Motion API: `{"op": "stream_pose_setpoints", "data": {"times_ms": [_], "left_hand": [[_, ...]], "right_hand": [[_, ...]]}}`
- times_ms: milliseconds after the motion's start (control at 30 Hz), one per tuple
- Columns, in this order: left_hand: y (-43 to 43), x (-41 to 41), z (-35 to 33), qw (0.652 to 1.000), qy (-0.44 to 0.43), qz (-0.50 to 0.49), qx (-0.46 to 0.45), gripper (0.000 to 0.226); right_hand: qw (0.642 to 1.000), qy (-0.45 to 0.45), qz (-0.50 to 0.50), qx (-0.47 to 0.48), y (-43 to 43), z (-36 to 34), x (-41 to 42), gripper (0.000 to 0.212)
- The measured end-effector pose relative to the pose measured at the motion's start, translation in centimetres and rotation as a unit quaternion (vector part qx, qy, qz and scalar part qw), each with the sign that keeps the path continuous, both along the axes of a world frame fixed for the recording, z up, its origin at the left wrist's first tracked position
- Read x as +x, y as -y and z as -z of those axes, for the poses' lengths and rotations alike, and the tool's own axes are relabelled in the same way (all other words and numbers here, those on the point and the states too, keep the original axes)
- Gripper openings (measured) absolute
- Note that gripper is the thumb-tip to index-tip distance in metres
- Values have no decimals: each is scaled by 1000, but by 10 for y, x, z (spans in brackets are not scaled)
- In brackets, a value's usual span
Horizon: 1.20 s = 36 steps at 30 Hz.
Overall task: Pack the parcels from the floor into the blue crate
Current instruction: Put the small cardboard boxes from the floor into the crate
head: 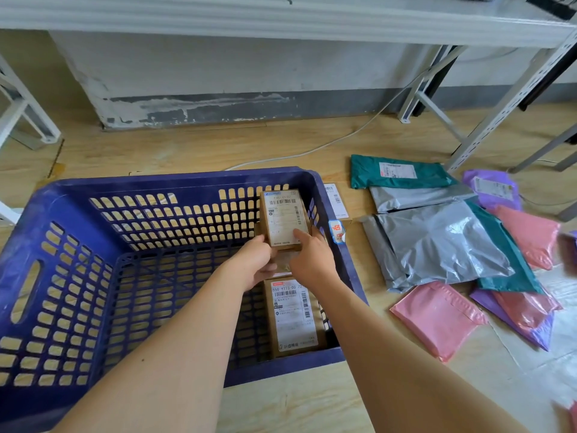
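The left hand (254, 260) is gripping the box (284, 217) at its near left corner, fingers curled under the edge. The right hand (312, 257) is gripping the near right corner, its thumb lying on top of the label and its fingers wrapping the right side. Both hands are clamped on the box, holding it inside the crate (187, 178), close to the right wall and near the far right corner, with its far end tilting up.

The box is small, oblong brown cardboard, and a white shipping label with barcodes and fine print is covering nearly all of its top face. Between the wrists a second brown parcel (282, 265) is showing, mostly hidden. Nearer the camera a lower box (293, 317) is lying flat on the crate bottom against the right wall, brown as well, label facing up.

The crate is dark blue plastic with slotted walls and floor, sitting on a wood floor (156, 151). A sticker (336, 231) is clinging to its right rim, and a white carton (336, 201) is lying just beside that wall outside.

To the right, soft mailers are lying overlapped on the floor: a green mailer (396, 173) farthest, grey mailers (437, 242) in the middle, a pink mailer (437, 317) nearest, a purple mailer (493, 189) at the far right. A white cable (312, 148) is running across the floor behind the crate
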State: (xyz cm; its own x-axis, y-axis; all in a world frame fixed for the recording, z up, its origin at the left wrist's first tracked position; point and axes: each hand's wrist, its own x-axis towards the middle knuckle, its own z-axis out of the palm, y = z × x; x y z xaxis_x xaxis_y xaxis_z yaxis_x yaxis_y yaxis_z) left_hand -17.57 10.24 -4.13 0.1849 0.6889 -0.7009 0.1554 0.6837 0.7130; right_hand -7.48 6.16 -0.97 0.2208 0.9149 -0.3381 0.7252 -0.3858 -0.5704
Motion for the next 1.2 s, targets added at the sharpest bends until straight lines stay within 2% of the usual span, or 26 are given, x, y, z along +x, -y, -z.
{"op": "stream_pose_setpoints", "data": {"times_ms": [133, 333, 433, 467, 567, 667, 767, 900, 1200], "left_hand": [[0, -2, -4, 1000, -16, 5, -10, 34], [3, 0, -14, 999, -50, -6, -6, 38], [4, 0, -18, 993, -114, 10, 35, 37], [2, -2, -19, 982, -162, 43, 89, 35], [-3, -5, -31, 918, -279, 112, 257, 32], [-5, 7, -57, 873, -295, 133, 366, 34], [-7, 29, -81, 835, -273, 175, 445, 33], [-18, 62, -99, 813, -258, 204, 481, 34], [-76, 122, -83, 794, -290, 259, 467, 42]], "right_hand": [[999, 21, 23, 28, -2, -6, -4, 48], [996, -11, 63, 64, -3, -17, -6, 49], [992, -38, 80, 84, -2, -27, -5, 46], [991, -43, 84, 95, -2, -34, -2, 46], [984, -62, 106, 128, -3, -57, 15, 44], [978, -58, 127, 158, -3, -78, 42, 41], [974, -28, 137, 176, -6, -91, 72, 39], [968, -12, 161, 193, -16, -94, 113, 37], [973, 23, 162, 163, -61, -46, 170, 40]]}}
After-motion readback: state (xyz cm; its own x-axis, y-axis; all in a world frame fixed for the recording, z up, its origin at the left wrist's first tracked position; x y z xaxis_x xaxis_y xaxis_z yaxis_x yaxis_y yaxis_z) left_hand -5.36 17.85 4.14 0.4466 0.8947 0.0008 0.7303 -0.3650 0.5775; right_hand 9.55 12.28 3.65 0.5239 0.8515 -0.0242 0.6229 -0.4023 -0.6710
